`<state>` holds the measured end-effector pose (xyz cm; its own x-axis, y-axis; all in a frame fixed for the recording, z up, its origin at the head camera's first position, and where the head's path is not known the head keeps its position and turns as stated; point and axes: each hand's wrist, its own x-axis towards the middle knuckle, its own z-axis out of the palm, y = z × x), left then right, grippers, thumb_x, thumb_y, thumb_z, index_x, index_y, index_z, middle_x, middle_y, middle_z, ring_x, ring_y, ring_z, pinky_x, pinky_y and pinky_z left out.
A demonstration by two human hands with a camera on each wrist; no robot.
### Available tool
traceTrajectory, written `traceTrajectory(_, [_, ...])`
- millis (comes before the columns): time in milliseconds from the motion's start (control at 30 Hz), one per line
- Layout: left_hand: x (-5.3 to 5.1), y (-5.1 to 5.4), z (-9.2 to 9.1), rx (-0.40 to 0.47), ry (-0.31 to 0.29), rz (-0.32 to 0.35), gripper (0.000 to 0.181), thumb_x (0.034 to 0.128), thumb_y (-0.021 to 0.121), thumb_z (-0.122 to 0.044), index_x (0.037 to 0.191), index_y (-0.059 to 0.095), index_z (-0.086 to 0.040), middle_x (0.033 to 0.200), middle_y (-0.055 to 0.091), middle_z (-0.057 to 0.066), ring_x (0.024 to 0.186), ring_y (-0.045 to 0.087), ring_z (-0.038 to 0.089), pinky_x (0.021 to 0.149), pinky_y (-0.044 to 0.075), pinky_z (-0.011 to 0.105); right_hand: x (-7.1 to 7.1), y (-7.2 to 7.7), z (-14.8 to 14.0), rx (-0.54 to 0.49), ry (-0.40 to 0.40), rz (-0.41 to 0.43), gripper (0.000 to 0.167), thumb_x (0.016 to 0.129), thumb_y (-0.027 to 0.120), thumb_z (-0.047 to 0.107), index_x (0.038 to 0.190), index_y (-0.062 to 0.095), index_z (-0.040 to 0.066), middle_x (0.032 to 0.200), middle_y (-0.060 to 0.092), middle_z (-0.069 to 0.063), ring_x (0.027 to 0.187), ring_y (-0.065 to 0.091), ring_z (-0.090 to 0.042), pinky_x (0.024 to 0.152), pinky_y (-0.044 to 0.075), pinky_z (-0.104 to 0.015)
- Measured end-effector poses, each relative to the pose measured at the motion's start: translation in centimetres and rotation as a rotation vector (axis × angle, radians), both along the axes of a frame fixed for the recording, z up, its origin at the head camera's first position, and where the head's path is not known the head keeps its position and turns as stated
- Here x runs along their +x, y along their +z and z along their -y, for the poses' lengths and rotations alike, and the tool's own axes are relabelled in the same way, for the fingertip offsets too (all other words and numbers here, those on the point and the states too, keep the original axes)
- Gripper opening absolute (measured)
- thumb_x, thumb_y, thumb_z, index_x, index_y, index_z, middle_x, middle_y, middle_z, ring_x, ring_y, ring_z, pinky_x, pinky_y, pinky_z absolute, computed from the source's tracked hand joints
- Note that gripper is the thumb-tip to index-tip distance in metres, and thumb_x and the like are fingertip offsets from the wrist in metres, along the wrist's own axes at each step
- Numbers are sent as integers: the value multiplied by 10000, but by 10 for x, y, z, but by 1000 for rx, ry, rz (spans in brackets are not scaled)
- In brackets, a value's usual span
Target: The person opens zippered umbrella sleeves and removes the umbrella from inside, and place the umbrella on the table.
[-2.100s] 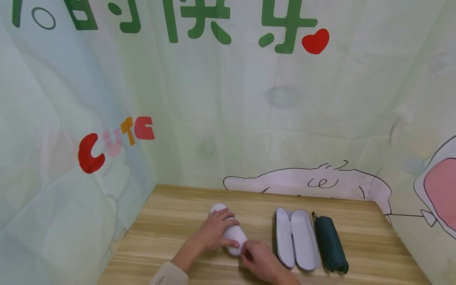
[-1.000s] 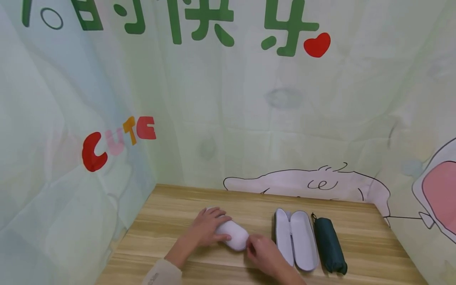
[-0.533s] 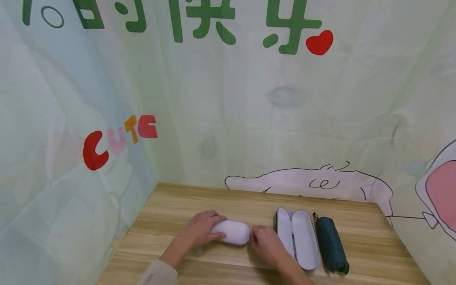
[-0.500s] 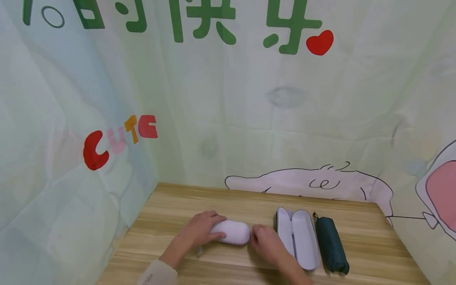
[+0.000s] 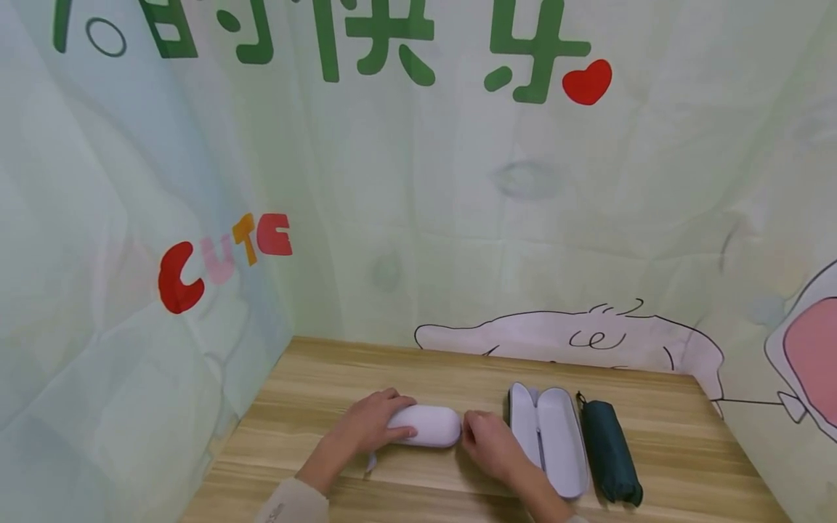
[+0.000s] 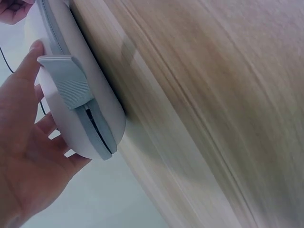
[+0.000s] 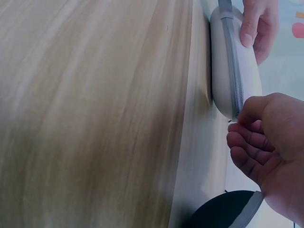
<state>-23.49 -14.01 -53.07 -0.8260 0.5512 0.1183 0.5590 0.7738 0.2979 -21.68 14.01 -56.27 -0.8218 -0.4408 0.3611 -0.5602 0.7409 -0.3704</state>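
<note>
A pale lilac zippered hard case [image 5: 431, 427] lies crosswise on the wooden table. My left hand [image 5: 374, 421] holds its left end, thumb on the near side and fingers over the far side. In the left wrist view, a grey strap [image 6: 71, 83] stands out by that end, and a short stretch of zipper beside it looks parted. My right hand [image 5: 490, 444] is at the other end. There, in the right wrist view, its thumb and forefinger pinch at the end of the zipper [image 7: 234, 61]; the zipper pull itself is hidden by the fingers. The other fingers are curled in.
Right of my right hand lies a second long case [image 5: 564, 454], spread open with a pale lining. Beside it is a dark green folded umbrella [image 5: 609, 450] in its sleeve. A printed cloth [image 5: 405, 218] hangs behind the wooden table [image 5: 327, 370].
The held case has turned from slanting away to lying crosswise. My right hand has moved slightly right and away with its end; my left hand has shifted left. Little differs over the last half second.
</note>
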Motion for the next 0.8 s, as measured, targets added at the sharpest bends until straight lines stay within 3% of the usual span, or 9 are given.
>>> traceTrajectory(800, [0, -1, -1, 17, 26, 39, 568, 948, 748, -550, 1370, 696, -173, 1181, 656, 38, 1037, 646, 233, 890, 567, 490, 12, -4, 3, -58, 46, -14, 197, 794, 736, -21, 778, 632, 145, 691, 539, 131, 635, 460, 9, 565, 431, -188])
